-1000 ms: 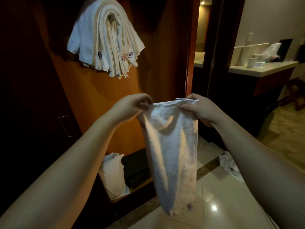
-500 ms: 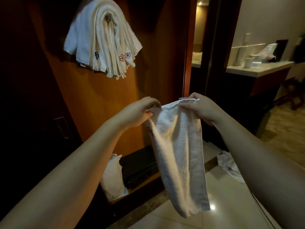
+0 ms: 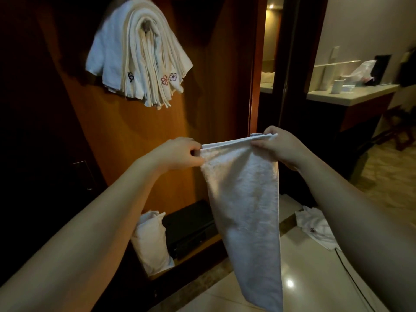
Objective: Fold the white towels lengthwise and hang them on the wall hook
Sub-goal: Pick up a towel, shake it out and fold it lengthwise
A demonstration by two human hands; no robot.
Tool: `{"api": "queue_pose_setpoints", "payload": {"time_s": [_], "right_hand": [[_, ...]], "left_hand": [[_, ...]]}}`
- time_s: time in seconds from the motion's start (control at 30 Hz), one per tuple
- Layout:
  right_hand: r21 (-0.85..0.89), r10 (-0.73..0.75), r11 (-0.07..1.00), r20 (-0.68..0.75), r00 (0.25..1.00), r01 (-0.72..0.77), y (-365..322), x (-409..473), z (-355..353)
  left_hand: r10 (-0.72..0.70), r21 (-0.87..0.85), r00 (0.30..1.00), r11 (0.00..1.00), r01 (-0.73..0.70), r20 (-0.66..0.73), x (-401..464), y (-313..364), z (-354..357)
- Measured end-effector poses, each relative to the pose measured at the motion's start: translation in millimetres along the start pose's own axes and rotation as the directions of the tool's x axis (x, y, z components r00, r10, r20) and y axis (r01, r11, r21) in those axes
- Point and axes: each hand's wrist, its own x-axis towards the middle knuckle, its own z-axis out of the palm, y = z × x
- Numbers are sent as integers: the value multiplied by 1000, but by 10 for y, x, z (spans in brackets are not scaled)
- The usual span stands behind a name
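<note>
Terrycloth, nubby and white, forms the held towel [image 3: 244, 199], a long narrow folded strip hanging from its taut top edge in front of the wooden wall panel [image 3: 126, 140]. Left hand [image 3: 177, 155] and right hand [image 3: 278, 148] each pinch one top corner between thumb and curled fingers. Up on the panel a thick fan of hung towels [image 3: 137, 55] drapes, with small embroidered flowers near the hems; another crumpled towel [image 3: 315, 226] lies on the glossy floor tiles [image 3: 299, 287].
</note>
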Motion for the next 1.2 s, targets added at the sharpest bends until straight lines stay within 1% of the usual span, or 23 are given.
{"api": "queue_pose_setpoints", "payload": {"time_s": [0.07, 0.17, 0.27, 0.33, 0.37, 0.4, 0.43, 0.47, 0.53, 0.6, 0.67, 0.73, 0.83, 0.9, 0.97, 1.07, 1.13, 1.2], "right_hand": [[-45, 8, 999, 45, 999, -6, -1, 32, -39], [-77, 40, 997, 121, 992, -31, -86, 109, -155], [-119, 58, 992, 179, 982, -37, -135, 146, -241], [-190, 99, 980, 200, 975, -60, -107, 133, -232], [-199, 107, 978, 191, 976, -68, -97, 123, -221], [-167, 103, 983, 166, 981, -75, -95, 110, -207], [-72, 93, 994, 140, 986, -84, -104, 96, -194], [69, 83, 993, 129, 988, -93, -120, 80, -175], [356, 45, 930, 149, 988, -96, -137, 53, -103], [551, 12, 830, 143, 990, -89, -121, 35, 5], [673, 18, 732, 135, 991, -105, -88, 29, 93], [720, 58, 679, 141, 988, -142, -60, 31, 139], [704, 102, 691, 131, 986, -164, -43, 45, 144], [697, 124, 695, 122, 985, -174, -46, 58, 128], [696, 160, 690, 122, 980, -199, -51, 67, 120], [710, 239, 655, 129, 962, -258, -71, 47, 194], [715, 302, 634, 122, 945, -295, -97, 2, 286], [690, 353, 651, 93, 931, -316, -113, -72, 365]], "left_hand": [[-38, -56, 998, 998, 35, -41, 20, 15, -5], [-72, -156, 985, 987, 47, -156, 68, 49, -34], [-130, -380, 962, 925, 29, -242, 86, 57, -97], [-138, -453, 953, 892, 2, -268, 84, 65, -99], [-143, -510, 953, 860, -14, -267, 86, 57, -79], [-160, -610, 951, 792, -37, -265, 84, 47, -58], [-181, -719, 950, 692, -62, -256, 85, 32, -44], [-200, -810, 948, 580, -87, -246, 74, 29, -45], [-226, -912, 945, 387, -137, -238, 57, 32, -61], [-258, -951, 939, 269, -154, -226, 64, 62, -63], [-264, -960, 938, 226, -166, -224, 79, 112, -37], [-270, -956, 931, 226, -186, -245, 82, 135, 4], [-289, -938, 915, 282, -200, -282, 70, 123, 44], [-312, -943, 910, 276, -187, -272, 75, 126, 73], [-352, -967, 911, 206, -148, -214, 72, 163, 118], [-370, -996, 926, 73, -54, -78, 51, 258, 231], [-411, -998, 912, 56, 7, -17, 51, 313, 319], [-471, -997, 882, 67, 31, -5, 48, 359, 375]]}}
